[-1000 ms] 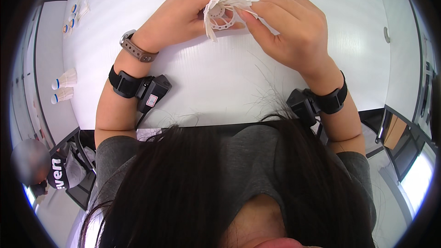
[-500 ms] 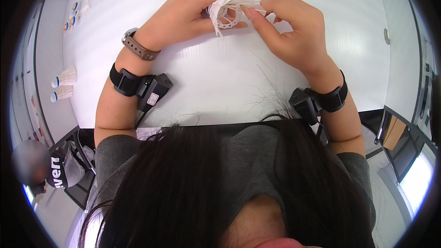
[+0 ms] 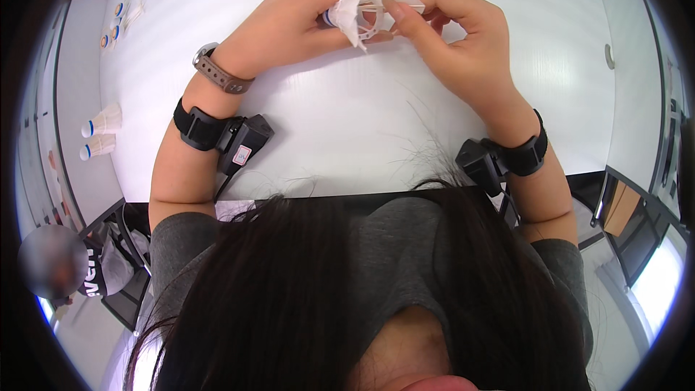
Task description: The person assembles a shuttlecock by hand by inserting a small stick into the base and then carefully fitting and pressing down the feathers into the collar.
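Observation:
A white feather shuttlecock [image 3: 350, 17] with a blue band lies tilted between my hands, above the far middle of the table. My left hand [image 3: 300, 18] is closed round its base end, fingers partly hidden behind the feathers. The feather skirt faces right, and an inner ring of quills shows through its mouth. My right hand [image 3: 460, 32] pinches the skirt's right edge, with the thumb at the opening and the other fingers behind the feathers.
Two shuttlecocks [image 3: 100, 125] lie at the left edge of the white table [image 3: 362, 130]; several more [image 3: 123, 22] lie at the far left. A black device is strapped to each forearm. Another person [image 3: 54, 264] is at the lower left.
The shuttlecock's skirt has turned in my hands and looks fuller and rounder now. My right thumb has shifted slightly and stays at the skirt's edge.

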The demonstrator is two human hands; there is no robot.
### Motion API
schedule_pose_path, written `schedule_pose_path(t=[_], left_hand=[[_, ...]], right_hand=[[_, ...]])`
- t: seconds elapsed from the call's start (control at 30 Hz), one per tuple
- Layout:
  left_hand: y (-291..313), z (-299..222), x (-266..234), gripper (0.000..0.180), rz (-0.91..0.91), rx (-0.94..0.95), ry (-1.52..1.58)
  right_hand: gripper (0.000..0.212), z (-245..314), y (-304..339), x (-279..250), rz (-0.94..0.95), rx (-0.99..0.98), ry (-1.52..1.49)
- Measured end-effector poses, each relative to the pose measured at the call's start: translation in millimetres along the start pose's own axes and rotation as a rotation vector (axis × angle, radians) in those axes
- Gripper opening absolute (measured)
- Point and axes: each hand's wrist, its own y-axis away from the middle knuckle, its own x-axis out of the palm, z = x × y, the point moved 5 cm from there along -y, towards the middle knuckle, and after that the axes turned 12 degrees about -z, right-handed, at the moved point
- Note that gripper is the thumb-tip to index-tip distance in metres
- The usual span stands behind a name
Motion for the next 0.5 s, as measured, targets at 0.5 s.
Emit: schedule_pose_path(t=[0.5], left_hand=[[-1.4,-2.8,0.1,0.029,0.086,-0.149,0.062]], right_hand=[[0.012,12.2,2.5,7.1,0.013,-0.074,-0.013]])
